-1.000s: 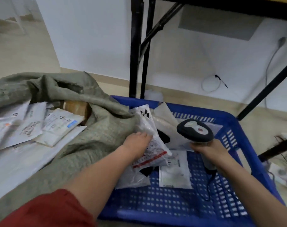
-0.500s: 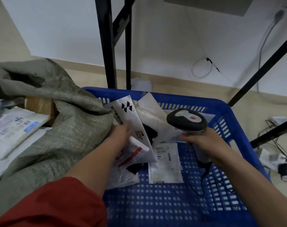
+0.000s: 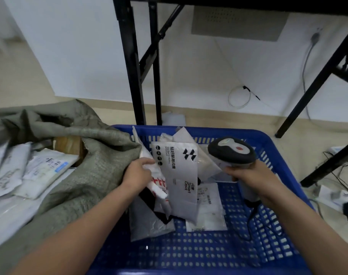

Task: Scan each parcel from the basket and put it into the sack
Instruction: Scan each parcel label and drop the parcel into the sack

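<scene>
A blue plastic basket (image 3: 218, 253) fills the lower middle and holds several white and grey parcels. My left hand (image 3: 138, 174) grips a white parcel (image 3: 178, 175) printed with black marks, lifting it on edge at the basket's left side. Beneath it lie a parcel with red print (image 3: 159, 185), a grey bag (image 3: 147, 223) and a flat labelled parcel (image 3: 208, 209). My right hand (image 3: 248, 177) holds a black and grey barcode scanner (image 3: 231, 152) above the basket, its head beside the lifted parcel. The olive woven sack (image 3: 80, 175) lies to the left with several parcels (image 3: 40, 171) on it.
Black metal table legs (image 3: 133, 76) stand just behind the basket, and another slanted leg (image 3: 316, 80) is at the right. A power strip and cables (image 3: 339, 197) lie on the floor at the right. The scanner's cord (image 3: 252, 221) trails into the basket.
My left hand has turned the white parcel up so its printed face shows. The scanner stays near it. The camera has tilted, showing more of the sack.
</scene>
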